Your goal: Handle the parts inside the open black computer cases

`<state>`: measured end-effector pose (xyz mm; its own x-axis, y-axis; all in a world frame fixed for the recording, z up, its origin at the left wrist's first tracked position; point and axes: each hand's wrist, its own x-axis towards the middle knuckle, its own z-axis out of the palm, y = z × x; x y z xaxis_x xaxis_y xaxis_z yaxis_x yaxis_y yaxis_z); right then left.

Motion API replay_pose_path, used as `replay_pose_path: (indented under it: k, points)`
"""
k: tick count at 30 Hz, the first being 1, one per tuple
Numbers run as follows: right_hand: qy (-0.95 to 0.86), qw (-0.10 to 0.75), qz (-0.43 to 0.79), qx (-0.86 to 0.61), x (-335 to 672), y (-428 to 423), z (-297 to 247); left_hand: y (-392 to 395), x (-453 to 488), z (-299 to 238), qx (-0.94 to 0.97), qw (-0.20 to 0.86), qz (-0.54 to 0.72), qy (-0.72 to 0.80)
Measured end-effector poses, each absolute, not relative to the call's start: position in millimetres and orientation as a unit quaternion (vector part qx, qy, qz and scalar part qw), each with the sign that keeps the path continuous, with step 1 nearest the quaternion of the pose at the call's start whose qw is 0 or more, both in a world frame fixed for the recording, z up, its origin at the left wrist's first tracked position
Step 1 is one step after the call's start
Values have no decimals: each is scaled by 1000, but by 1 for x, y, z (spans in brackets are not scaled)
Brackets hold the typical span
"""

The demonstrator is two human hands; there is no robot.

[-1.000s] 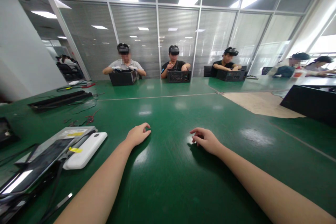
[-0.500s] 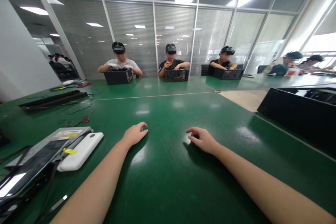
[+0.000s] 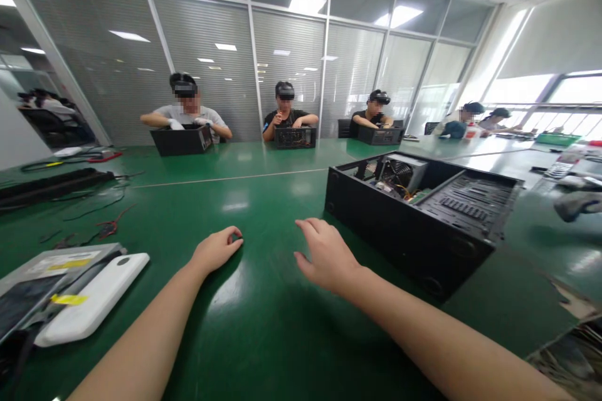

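My left hand hovers at or just above the green table, fingers loosely curled with a small gap between thumb and forefinger, holding nothing. To its right, my right hand is open, palm down, thumb apart from the fingers, and holds nothing. Just beyond and right of that hand lies a black computer case with its top side uncovered. A fan, wires and a slotted metal drive bay show inside it. My right hand appears apart from the case.
At left lie a white phone-like slab, a silver drive-like box, a long black part and loose wires. Across the table, several people work, three at black cases. A grey glove shows at the right edge.
The view has turned right. The computer case has come leftward, closer to my hands, and shows more of its inside. My right hand has spread its fingers; my left stays loosely curled.
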<state>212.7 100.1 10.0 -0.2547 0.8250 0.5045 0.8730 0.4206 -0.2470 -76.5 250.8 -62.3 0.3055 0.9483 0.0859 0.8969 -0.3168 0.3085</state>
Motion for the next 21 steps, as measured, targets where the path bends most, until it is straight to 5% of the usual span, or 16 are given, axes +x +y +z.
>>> replay_pose_path:
  k: [6,12,21]
  points:
    - [-649,278,-229,-670,234,124,80,248,-76,-59,802,106,128,574]
    - [-583,85,-105,-801,289,178,85,246,-76,-57,800,115,126,575]
    - [-618,62,-118,-775,293,168,78,253,-72,-58,781,116,144,597]
